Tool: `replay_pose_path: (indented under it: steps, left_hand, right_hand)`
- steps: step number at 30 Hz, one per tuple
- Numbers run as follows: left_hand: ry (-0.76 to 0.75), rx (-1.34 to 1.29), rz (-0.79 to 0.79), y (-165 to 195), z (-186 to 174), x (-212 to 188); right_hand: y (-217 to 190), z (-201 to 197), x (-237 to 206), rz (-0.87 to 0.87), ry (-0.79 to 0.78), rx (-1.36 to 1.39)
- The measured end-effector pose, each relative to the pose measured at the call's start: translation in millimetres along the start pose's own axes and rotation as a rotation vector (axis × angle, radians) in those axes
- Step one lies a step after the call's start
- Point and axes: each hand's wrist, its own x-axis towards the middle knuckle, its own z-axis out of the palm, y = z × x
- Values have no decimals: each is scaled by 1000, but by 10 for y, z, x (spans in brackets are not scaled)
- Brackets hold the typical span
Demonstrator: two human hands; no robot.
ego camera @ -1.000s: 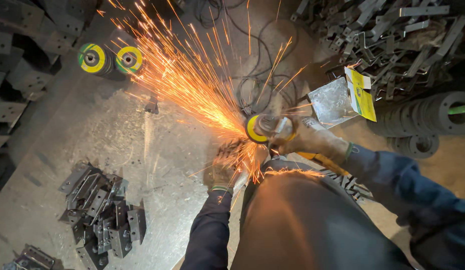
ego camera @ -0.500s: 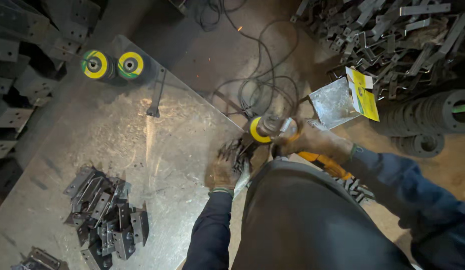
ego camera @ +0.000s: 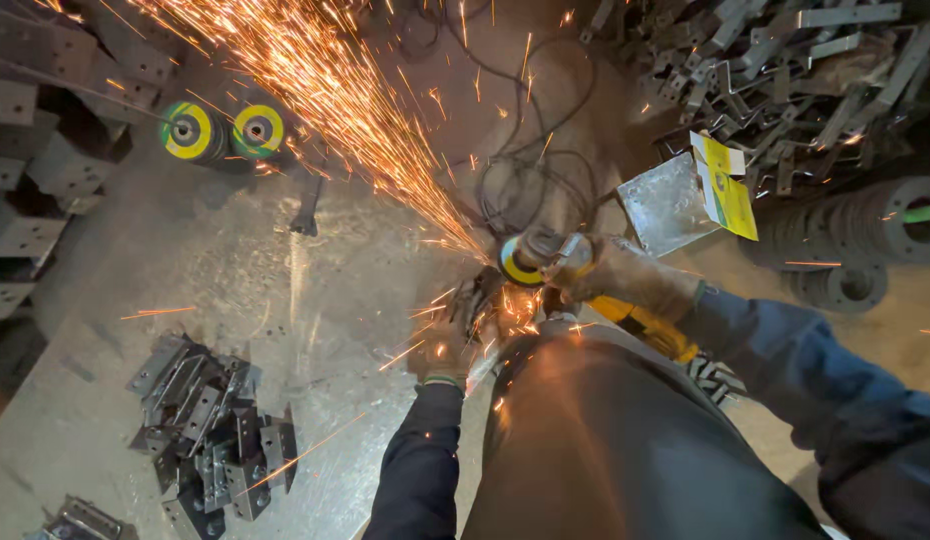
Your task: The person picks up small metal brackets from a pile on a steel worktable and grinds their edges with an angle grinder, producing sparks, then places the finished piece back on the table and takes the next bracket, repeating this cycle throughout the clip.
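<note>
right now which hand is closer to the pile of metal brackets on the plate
Left. The left hand sits on the steel plate, right of the bracket pile. The right hand is farther right, gripping the angle grinder.

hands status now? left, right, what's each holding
Left hand: gloved, closed on a small dark metal bracket at the steel table edge.
Right hand: gloved, closed on the yellow-handled angle grinder, sparks flying.
</note>
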Motion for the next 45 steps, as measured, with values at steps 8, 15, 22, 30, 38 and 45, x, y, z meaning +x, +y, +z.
replay_pose_path:
  steps: [8,15,22,30,38,45]
  left_hand:
    - [-86,-25,-74,-57,42,23]
    - [-135,27,-145,191,-304,59]
    - [-91,9,-49,26,-75,57]
    - [-100,-36,-98,17,-63,-33]
    - [-426,79,-402,111,-123,-128]
    - [-30,48,-47,-12,-85,-16]
  right_hand:
    - [-3,-30,59,9,16,-327]
    - [73,40,79,-11,-38,98]
    - [37,-100,22,53,16,-35]
    - [-89,-55,33,63,-57,-106]
    - [141,-180,21,31,-122,123]
    - [302,-239,110,-162,-76,-410]
